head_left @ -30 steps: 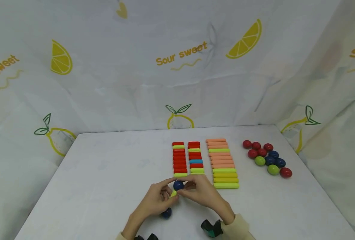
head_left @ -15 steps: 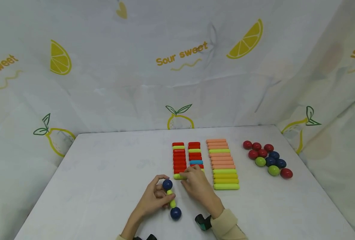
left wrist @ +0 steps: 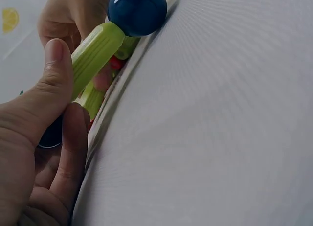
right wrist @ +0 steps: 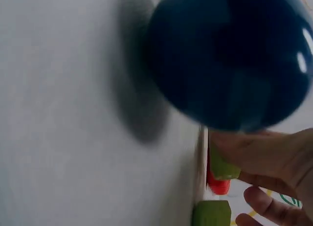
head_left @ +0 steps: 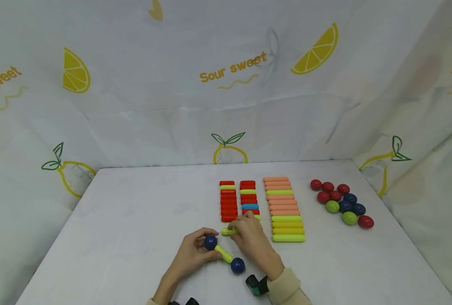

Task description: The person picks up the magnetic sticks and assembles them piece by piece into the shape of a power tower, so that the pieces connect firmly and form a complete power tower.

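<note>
My left hand (head_left: 204, 245) grips a small dumbbell: a green stick (head_left: 224, 254) with one blue ball (head_left: 210, 242) at the hand and another blue ball (head_left: 237, 265) lying on the white table (head_left: 134, 220). In the left wrist view my thumb (left wrist: 54, 74) presses that green stick (left wrist: 95, 52) below a blue ball (left wrist: 137, 11). My right hand (head_left: 236, 231) pinches a short green stick (head_left: 227, 231) just in front of the red column. The right wrist view is filled by a blue ball (right wrist: 230, 59), with my fingers (right wrist: 264, 157) on a green stick (right wrist: 217, 165).
Two columns of short sticks, mostly red (head_left: 228, 201) (head_left: 249, 199), lie side by side at the table's middle. To their right lies a column of longer orange and green sticks (head_left: 283, 207). Red, blue and green balls (head_left: 340, 203) cluster at the far right.
Both hands were joined on a blue ball. The right hand then let go, reached to the red column and pulled a green stick towards me. The left hand swung the dumbbell's lower ball rightward.
</note>
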`<state>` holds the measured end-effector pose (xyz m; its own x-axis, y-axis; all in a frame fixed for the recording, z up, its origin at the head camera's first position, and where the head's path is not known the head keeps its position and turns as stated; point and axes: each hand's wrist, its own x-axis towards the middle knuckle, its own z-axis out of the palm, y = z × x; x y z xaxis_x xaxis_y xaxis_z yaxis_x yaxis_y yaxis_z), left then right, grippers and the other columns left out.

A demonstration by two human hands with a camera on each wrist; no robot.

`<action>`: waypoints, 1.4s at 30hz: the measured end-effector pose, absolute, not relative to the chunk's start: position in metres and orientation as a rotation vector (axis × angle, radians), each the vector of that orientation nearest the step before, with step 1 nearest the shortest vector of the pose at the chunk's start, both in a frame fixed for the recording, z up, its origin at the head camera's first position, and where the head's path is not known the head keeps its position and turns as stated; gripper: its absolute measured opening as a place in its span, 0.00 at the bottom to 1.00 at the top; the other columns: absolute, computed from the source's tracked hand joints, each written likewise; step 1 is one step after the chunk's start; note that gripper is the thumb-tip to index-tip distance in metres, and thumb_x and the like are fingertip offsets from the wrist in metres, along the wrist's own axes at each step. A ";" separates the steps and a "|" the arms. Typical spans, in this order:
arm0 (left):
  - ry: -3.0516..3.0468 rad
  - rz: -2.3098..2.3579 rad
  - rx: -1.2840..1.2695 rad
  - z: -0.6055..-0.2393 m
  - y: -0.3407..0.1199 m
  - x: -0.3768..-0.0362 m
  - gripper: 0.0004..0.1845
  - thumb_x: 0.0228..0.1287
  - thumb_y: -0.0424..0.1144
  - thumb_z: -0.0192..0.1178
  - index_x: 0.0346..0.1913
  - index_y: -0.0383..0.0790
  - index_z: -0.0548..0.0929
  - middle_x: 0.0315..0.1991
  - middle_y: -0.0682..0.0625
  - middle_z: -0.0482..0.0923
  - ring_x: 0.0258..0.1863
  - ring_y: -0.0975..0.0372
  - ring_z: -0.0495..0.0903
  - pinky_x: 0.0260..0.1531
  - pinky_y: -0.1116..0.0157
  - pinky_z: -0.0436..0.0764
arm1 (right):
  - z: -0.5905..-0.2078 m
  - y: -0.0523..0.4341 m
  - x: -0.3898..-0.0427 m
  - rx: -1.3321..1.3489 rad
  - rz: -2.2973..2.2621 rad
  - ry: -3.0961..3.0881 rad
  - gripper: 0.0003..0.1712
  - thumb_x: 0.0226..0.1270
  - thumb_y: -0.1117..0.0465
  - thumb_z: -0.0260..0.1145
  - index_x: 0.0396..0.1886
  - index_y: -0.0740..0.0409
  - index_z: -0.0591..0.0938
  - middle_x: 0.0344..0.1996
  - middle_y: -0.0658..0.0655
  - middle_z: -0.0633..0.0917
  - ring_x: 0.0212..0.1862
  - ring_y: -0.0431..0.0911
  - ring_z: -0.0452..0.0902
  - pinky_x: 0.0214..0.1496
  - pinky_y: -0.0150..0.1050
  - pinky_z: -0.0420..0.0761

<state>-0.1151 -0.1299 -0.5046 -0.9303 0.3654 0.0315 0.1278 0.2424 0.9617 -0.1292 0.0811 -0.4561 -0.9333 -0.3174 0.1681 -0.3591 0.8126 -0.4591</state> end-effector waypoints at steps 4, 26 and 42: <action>2.397 1.736 0.471 -0.505 -0.129 -0.114 0.27 0.50 0.42 0.80 0.54 0.42 0.84 0.49 0.42 0.87 0.34 0.72 0.82 0.30 0.72 0.84 | -0.449 0.088 -0.127 0.672 0.798 -2.908 0.09 0.56 0.64 0.79 0.38 0.53 0.91 0.35 0.49 0.90 0.41 0.41 0.69 0.44 0.34 0.74; 2.465 1.693 0.608 -0.503 -0.128 -0.111 0.18 0.58 0.46 0.76 0.50 0.47 0.87 0.42 0.50 0.88 0.34 0.73 0.79 0.32 0.73 0.82 | -0.427 0.109 -0.125 0.885 1.072 -2.910 0.13 0.65 0.57 0.74 0.48 0.53 0.90 0.44 0.49 0.89 0.48 0.44 0.82 0.53 0.41 0.85; 2.469 1.606 0.532 -0.501 -0.127 -0.110 0.19 0.56 0.50 0.77 0.50 0.51 0.87 0.46 0.53 0.87 0.38 0.72 0.79 0.35 0.73 0.82 | -0.434 0.330 -0.113 -0.518 0.882 -2.574 0.24 0.66 0.66 0.69 0.61 0.71 0.80 0.62 0.78 0.77 0.64 0.73 0.71 0.68 0.65 0.69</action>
